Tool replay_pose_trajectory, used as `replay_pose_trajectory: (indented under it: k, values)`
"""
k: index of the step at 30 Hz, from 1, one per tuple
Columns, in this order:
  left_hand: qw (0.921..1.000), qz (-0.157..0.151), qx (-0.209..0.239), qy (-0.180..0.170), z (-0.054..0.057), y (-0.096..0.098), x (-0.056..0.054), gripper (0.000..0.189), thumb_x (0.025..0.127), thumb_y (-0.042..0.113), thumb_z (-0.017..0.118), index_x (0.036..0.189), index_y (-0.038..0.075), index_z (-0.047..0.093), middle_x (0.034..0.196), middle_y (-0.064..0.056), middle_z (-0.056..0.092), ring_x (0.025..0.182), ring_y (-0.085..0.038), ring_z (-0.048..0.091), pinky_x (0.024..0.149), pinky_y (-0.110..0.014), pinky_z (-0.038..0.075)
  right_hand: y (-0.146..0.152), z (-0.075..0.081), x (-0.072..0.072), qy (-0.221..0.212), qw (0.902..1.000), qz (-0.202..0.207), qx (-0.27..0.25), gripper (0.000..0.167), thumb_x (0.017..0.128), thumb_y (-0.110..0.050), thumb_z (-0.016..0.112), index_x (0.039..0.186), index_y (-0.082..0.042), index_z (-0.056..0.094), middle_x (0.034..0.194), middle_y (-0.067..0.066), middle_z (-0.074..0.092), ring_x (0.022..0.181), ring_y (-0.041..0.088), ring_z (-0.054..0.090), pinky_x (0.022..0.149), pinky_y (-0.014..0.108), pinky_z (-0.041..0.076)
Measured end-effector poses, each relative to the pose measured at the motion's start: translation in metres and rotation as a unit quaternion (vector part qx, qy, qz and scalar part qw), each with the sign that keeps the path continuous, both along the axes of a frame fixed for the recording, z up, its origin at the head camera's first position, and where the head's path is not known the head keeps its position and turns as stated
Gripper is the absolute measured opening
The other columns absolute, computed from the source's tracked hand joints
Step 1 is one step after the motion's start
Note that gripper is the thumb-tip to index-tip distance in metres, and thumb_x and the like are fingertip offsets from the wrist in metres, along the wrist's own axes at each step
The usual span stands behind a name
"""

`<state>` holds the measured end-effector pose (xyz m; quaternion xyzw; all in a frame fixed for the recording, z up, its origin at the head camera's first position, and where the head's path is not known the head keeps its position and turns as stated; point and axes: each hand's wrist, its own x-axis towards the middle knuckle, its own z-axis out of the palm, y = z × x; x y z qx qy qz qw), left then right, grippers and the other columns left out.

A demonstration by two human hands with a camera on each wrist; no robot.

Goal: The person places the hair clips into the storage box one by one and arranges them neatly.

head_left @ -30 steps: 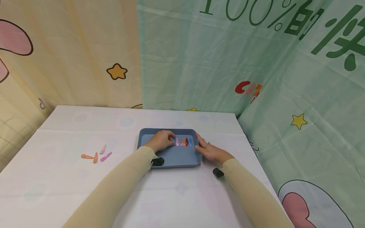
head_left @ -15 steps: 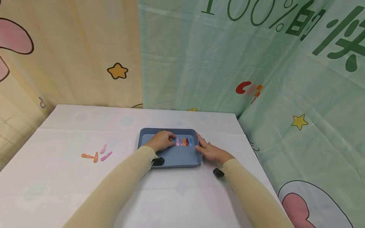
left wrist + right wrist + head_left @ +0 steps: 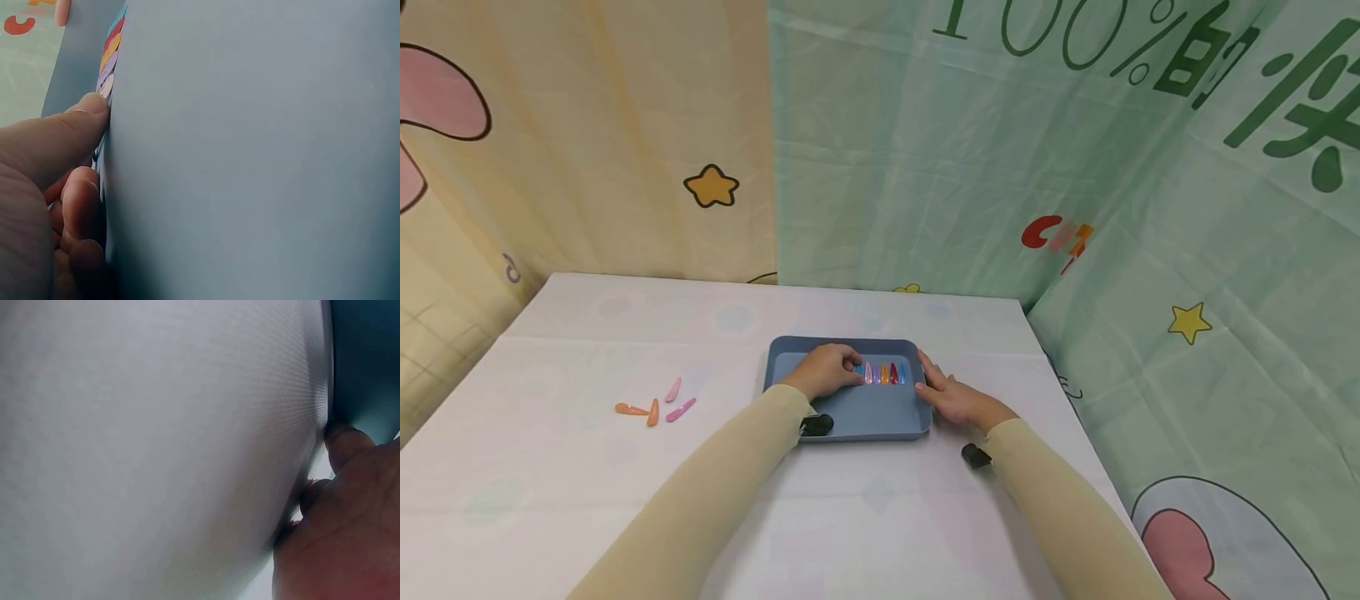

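A blue-grey tray (image 3: 865, 421) lies on the table with a row of hair clips inside: pink, purple, an orange clip (image 3: 885, 374), a red clip (image 3: 893, 373) and a blue one at the right end. At the row's left end my left hand (image 3: 823, 371) pinches a light-blue hair clip (image 3: 858, 368), mostly covered by its fingers. The left wrist view shows the thumb (image 3: 90, 106) beside the row and the other fingers curled below. My right hand (image 3: 958, 400) rests against the tray's right edge, fingers extended along it; in the right wrist view the thumb (image 3: 347, 444) touches the rim.
Left of the tray, loose on the white tablecloth (image 3: 550, 492), lie two orange clips (image 3: 653, 412), a pink clip (image 3: 673, 389) and a magenta clip (image 3: 681, 409). Printed curtains (image 3: 887, 167) hang behind the table and along its sides.
Both hands keep their places at the tray, and the clips lie as before. Only the head view has shifted slightly.
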<state>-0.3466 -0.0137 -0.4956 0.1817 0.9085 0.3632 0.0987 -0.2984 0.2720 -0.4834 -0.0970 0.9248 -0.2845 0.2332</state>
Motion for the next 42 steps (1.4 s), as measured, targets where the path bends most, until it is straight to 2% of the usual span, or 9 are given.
replay_pose_trajectory:
  k: [10,15,23,37,42]
  values:
    - [1.0000,0.005,0.008,-0.002,-0.0059,0.0004,-0.0021,0.040,0.092,0.030,0.083,0.126,0.011,0.075,0.092,-0.001,0.064,0.084,-0.016,0.057,0.078,-0.031,0.046,0.0006,-0.0007,-0.0005,-0.001,1.0000,0.001,-0.001,0.076,0.112,-0.056,0.034,0.169,-0.035,-0.011,0.178,0.005,-0.004,0.161,0.048,-0.008,0.128,0.066,-0.003]
    - [0.9999,0.010,0.008,-0.007,-0.0060,0.0012,-0.0019,0.040,0.092,0.030,0.083,0.126,0.011,0.075,0.093,-0.002,0.064,0.085,-0.016,0.057,0.078,-0.031,0.046,0.0002,-0.0001,-0.0006,0.001,1.0000,0.003,-0.002,0.076,0.111,-0.056,0.035,0.169,-0.033,-0.011,0.178,0.003,-0.004,0.163,0.042,-0.007,0.128,0.065,-0.004]
    - [0.9998,0.016,0.009,-0.009,-0.0050,0.0014,-0.0005,0.040,0.091,0.029,0.084,0.126,0.011,0.075,0.095,-0.002,0.065,0.087,-0.017,0.058,0.080,-0.032,0.047,0.0000,0.0003,0.0000,0.002,1.0000,0.003,-0.003,0.076,0.111,-0.055,0.035,0.169,-0.033,-0.011,0.178,0.003,-0.003,0.163,0.042,-0.007,0.129,0.064,-0.003]
    - [0.9999,0.010,0.011,-0.004,-0.0087,0.0013,-0.0034,0.040,0.091,0.030,0.084,0.125,0.012,0.075,0.094,-0.001,0.065,0.086,-0.016,0.057,0.080,-0.032,0.047,-0.0006,0.0006,0.0005,0.005,1.0000,0.005,-0.004,0.076,0.112,-0.054,0.034,0.169,-0.032,-0.011,0.178,0.005,-0.003,0.162,0.045,-0.007,0.128,0.065,-0.004]
    - [0.9999,0.008,0.009,0.002,-0.0100,0.0013,-0.0037,0.040,0.091,0.031,0.084,0.125,0.011,0.075,0.092,0.000,0.064,0.085,-0.016,0.057,0.079,-0.032,0.047,0.0002,-0.0009,-0.0004,0.012,0.9998,0.015,-0.007,0.075,0.113,-0.052,0.033,0.169,-0.029,-0.010,0.178,0.009,-0.002,0.163,0.041,-0.006,0.128,0.064,-0.006]
